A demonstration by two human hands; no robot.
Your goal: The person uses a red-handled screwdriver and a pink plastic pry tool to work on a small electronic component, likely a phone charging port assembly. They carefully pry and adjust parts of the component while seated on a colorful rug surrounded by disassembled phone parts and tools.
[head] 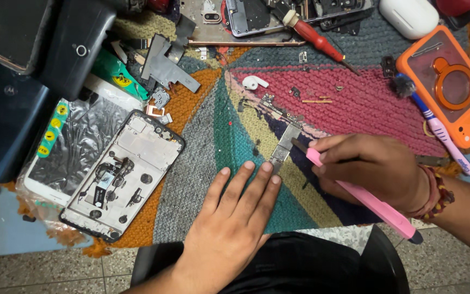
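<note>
My left hand point(234, 218) lies flat on the multicoloured knitted mat point(202, 136), fingers together, its fingertips touching the near end of a small metal circuit board point(284, 144). My right hand point(368, 169) grips a pink-handled tool point(376, 204) whose dark tip rests on that board. The board's far end runs up to a thin dark strip of parts point(272, 104).
An opened phone frame point(123, 174) lies left, beside a screen panel point(74, 136) and dark phone bodies point(6, 109). A white earbud point(254, 83), red screwdriver point(316, 41), orange phone case point(450, 81), pink brush point(444, 136) and white earbud case point(409, 16) lie beyond.
</note>
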